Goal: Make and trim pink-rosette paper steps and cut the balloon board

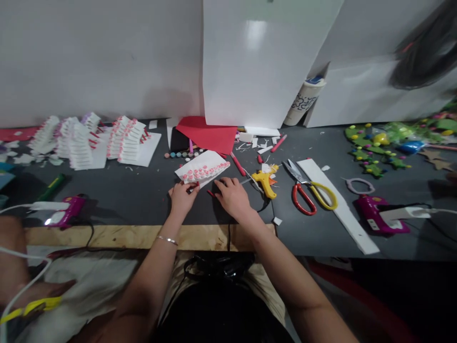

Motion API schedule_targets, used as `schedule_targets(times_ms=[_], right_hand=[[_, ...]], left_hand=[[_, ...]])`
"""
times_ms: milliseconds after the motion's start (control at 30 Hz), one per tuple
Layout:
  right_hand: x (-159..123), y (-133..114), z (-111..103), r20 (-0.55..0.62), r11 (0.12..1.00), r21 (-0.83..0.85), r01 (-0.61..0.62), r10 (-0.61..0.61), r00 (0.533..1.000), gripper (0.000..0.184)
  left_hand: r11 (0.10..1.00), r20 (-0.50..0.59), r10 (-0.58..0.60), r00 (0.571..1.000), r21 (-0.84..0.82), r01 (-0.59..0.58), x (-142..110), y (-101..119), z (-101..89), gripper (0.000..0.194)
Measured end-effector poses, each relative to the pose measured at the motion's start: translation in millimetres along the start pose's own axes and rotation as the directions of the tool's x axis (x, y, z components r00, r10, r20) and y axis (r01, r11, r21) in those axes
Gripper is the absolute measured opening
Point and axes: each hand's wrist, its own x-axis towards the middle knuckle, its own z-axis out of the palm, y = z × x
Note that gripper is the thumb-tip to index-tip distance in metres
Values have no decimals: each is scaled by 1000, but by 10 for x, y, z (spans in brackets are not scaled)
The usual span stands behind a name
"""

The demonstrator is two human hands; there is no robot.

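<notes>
My left hand [183, 199] is closed on the near edge of a white paper piece [194, 161], which carries rows of small pink-and-white rolled ends [205, 172]. A small red bit shows at the left fingertips. To the right of the paper, my right hand [233, 196] is low over the dark table, its fingers bent and seemingly apart. A short thin red stick [210, 193] lies at its fingertips; whether they touch it is unclear. Just beyond this hand rests a yellow glue gun [264, 183].
Red-handled and yellow-handled scissors [303, 183] lie beside a long white strip [337, 205]. Similar finished-looking white pieces [124, 140] stand at left. Purple power blocks [69, 212] sit on both sides. Red paper [209, 133] lies behind; another person's arm [16, 262] is at far left.
</notes>
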Motion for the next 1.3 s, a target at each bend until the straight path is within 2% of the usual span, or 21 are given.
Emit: schedule_targets(times_ms=[400,500,600,733,800,900,1067,1200,1300], right_hand=[[34,-95,-30,2,998,-51,-33,33,999,41],[2,-74,-93,-41,1000,-25,-4,3,999,36],[-59,106,-236,-137,999,13,-35,37,990,28],[-157,578,-399,-268,956,-50,-290,266,926,25],[-196,818,-403,-285,946,-94,-311,274,918,23],[-241,1083,-337,-288,957,-96,-273,236,928,30],[-301,1291,-240,-279,958,-36,-285,264,923,29],[-339,1372,-281,-296,924,160,-347,380,876,34],[-357,1455,-349,-216,803,432,-409,533,818,43]], left_hand=[[998,21,33,999,-51,-32,-26,-88,-87,17],[999,38,-4,999,-52,6,-63,-118,-133,16],[995,38,-27,999,-92,31,-144,-174,-202,16],[968,41,-33,999,-246,42,-343,-227,-334,13],[935,73,-41,996,-350,64,-459,-207,-392,13],[871,115,-18,993,-486,73,-597,-125,-419,14],[735,197,41,980,-671,104,-647,60,-273,15],[561,294,127,947,-809,176,-607,275,-90,16],[441,354,181,918,-863,246,-570,487,23,18]])
